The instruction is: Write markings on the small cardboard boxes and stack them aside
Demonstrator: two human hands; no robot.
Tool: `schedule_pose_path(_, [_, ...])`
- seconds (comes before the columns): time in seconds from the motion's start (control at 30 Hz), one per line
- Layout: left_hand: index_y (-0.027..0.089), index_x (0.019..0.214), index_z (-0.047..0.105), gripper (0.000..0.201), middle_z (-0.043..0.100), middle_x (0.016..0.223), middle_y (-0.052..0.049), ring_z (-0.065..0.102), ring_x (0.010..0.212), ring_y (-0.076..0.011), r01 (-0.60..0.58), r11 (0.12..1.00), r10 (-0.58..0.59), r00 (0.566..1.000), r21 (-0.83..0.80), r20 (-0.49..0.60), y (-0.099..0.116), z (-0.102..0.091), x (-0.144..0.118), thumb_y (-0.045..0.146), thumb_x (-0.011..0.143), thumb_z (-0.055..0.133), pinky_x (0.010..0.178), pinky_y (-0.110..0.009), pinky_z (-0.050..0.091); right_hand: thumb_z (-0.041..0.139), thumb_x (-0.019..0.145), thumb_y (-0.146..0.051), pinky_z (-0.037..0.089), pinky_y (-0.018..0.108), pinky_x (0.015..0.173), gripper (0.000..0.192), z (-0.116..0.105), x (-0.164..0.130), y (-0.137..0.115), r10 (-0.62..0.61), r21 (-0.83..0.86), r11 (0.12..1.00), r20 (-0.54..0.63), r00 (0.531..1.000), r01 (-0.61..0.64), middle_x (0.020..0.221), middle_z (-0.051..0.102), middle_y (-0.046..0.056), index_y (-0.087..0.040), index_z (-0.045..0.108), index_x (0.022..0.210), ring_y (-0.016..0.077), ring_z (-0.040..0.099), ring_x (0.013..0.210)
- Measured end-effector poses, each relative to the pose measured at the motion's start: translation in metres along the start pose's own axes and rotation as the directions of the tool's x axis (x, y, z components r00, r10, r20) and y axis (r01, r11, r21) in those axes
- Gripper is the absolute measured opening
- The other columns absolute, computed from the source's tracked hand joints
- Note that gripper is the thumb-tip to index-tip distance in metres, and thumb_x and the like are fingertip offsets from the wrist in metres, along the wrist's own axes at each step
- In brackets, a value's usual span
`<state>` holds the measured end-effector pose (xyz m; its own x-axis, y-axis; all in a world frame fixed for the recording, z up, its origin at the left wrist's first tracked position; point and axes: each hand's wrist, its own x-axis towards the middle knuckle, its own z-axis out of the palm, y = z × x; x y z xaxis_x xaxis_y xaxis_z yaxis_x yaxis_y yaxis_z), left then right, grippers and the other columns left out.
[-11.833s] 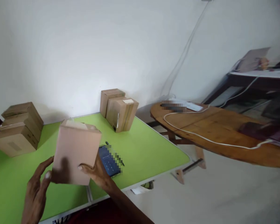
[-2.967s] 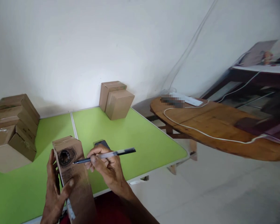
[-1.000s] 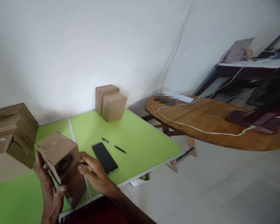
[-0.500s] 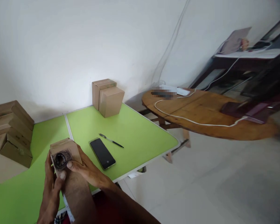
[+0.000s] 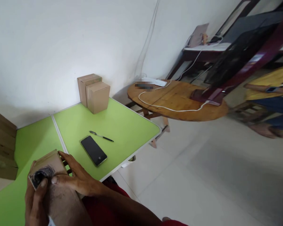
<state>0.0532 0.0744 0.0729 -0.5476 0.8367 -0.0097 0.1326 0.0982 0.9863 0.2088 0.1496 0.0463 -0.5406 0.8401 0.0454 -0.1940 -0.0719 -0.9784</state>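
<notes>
Between my two hands is a brown cardboard box (image 5: 61, 201) with a dark-rimmed hole near its far end, held low over the front of the green table (image 5: 122, 125). My left hand (image 5: 36, 197) grips its left side, the thumb pressed at the edge of the hole. From the right, my right hand (image 5: 77, 179) clasps the box, thumb lying on top beside the hole and fingers over the far right edge. A black smartphone (image 5: 93, 150) lies just beyond my right hand, and a pen (image 5: 101, 136) rests behind the phone.
Two cardboard boxes (image 5: 97, 97) stand by the wall, and more boxes (image 5: 2, 150) are stacked at the left. An oval wooden table (image 5: 179, 97) with a white cable and a dark-red-framed screen (image 5: 247, 59) is to the right. A person in a yellow shirt (image 5: 269, 84) is at far right.
The view has swung right, bringing the person in yellow into sight. The held box sits lower and further left in view and is tilted; my left thumb has moved up to the hole.
</notes>
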Motion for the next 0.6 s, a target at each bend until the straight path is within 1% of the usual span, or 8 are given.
schedule_pose_path(0.1, [0.033, 0.166, 0.056, 0.091, 0.064, 0.165, -0.007, 0.041, 0.168, -0.0428, 0.117, 0.993, -0.117, 0.993, 0.004, 0.000, 0.010, 0.007, -0.005, 0.077, 0.088, 0.076, 0.142, -0.063, 0.022, 0.096, 0.084, -0.058, 0.049, 0.053, 0.121, 0.096, 0.000, 0.002, 0.009, 0.000, 0.032, 0.999, -0.034, 0.999, 0.001, 0.160, 0.063, 0.009, -0.037, 0.056, 0.168, 0.0371, 0.058, 0.149])
schedule_pose_path(0.2, [0.033, 0.177, 0.039, 0.104, 0.050, 0.178, -0.011, 0.036, 0.170, -0.0456, 0.037, 0.994, -0.048, 0.992, 0.100, 0.113, 0.002, 0.011, -0.010, 0.076, 0.089, 0.076, 0.140, -0.067, 0.025, 0.092, 0.087, -0.059, 0.054, 0.047, 0.114, 0.085, -0.002, 0.006, 0.019, -0.021, 0.077, 0.997, -0.086, 0.996, 0.028, 0.151, 0.070, 0.009, -0.033, 0.062, 0.162, 0.0354, 0.063, 0.143])
schedule_pose_path(0.27, [0.032, 0.179, 0.032, 0.110, 0.041, 0.184, -0.013, 0.032, 0.172, -0.0452, -0.002, 0.994, -0.019, 0.982, 0.112, 0.186, -0.013, 0.012, -0.016, 0.074, 0.088, 0.078, 0.139, -0.065, 0.030, 0.086, 0.093, -0.062, 0.055, 0.045, 0.112, 0.079, -0.005, 0.007, 0.028, -0.051, 0.069, 0.996, -0.107, 0.993, 0.059, 0.148, 0.072, 0.009, -0.031, 0.063, 0.161, 0.0335, 0.065, 0.140])
schedule_pose_path(0.33, [0.032, 0.178, 0.034, 0.107, 0.039, 0.185, -0.012, 0.031, 0.173, -0.0439, 0.016, 0.996, -0.036, 0.975, 0.090, 0.221, -0.028, 0.013, -0.023, 0.073, 0.089, 0.077, 0.138, -0.061, 0.034, 0.075, 0.102, -0.065, 0.055, 0.045, 0.114, 0.071, -0.014, 0.006, 0.037, -0.103, -0.031, 0.995, -0.125, 0.987, 0.100, 0.149, 0.073, 0.010, -0.030, 0.062, 0.162, 0.0319, 0.066, 0.140])
schedule_pose_path(0.4, [0.033, 0.176, 0.037, 0.102, 0.045, 0.181, -0.011, 0.037, 0.170, -0.0435, 0.077, 0.995, -0.090, 0.970, 0.064, 0.228, -0.039, 0.011, -0.029, 0.074, 0.090, 0.073, 0.138, -0.062, 0.036, 0.059, 0.111, -0.068, 0.054, 0.046, 0.117, 0.065, -0.029, 0.002, 0.044, -0.162, -0.265, 0.958, -0.191, 0.968, 0.108, 0.152, 0.072, 0.012, -0.028, 0.062, 0.161, 0.0309, 0.067, 0.140])
schedule_pose_path(0.47, [0.035, 0.173, 0.040, 0.096, 0.056, 0.173, -0.012, 0.046, 0.165, -0.0451, 0.152, 0.987, -0.159, 0.967, 0.050, 0.201, -0.047, 0.008, -0.031, 0.075, 0.091, 0.069, 0.136, -0.067, 0.037, 0.051, 0.113, -0.068, 0.049, 0.053, 0.123, 0.069, -0.049, -0.002, 0.047, -0.221, -0.494, 0.868, -0.306, 0.926, 0.043, 0.154, 0.069, 0.020, -0.020, 0.061, 0.161, 0.0356, 0.064, 0.144])
schedule_pose_path(0.5, [0.035, 0.171, 0.042, 0.093, 0.060, 0.168, -0.012, 0.049, 0.162, -0.0461, 0.187, 0.982, -0.191, 0.965, 0.040, 0.179, -0.050, 0.006, -0.031, 0.076, 0.091, 0.068, 0.135, -0.069, 0.037, 0.055, 0.111, -0.067, 0.045, 0.059, 0.126, 0.072, -0.059, -0.003, 0.047, -0.235, -0.574, 0.819, -0.373, 0.897, -0.024, 0.153, 0.068, 0.025, -0.014, 0.060, 0.160, 0.0404, 0.061, 0.146])
schedule_pose_path(0.6, [0.034, 0.168, 0.046, 0.091, 0.066, 0.157, -0.014, 0.056, 0.155, -0.0489, 0.265, 0.964, -0.259, 0.957, -0.031, 0.128, -0.056, 0.000, -0.026, 0.076, 0.090, 0.069, 0.130, -0.073, 0.041, 0.079, 0.097, -0.064, 0.039, 0.072, 0.123, 0.080, -0.081, -0.005, 0.044, -0.126, -0.704, 0.612, -0.536, 0.835, -0.360, 0.148, 0.064, 0.035, -0.005, 0.064, 0.149, 0.0531, 0.053, 0.146])
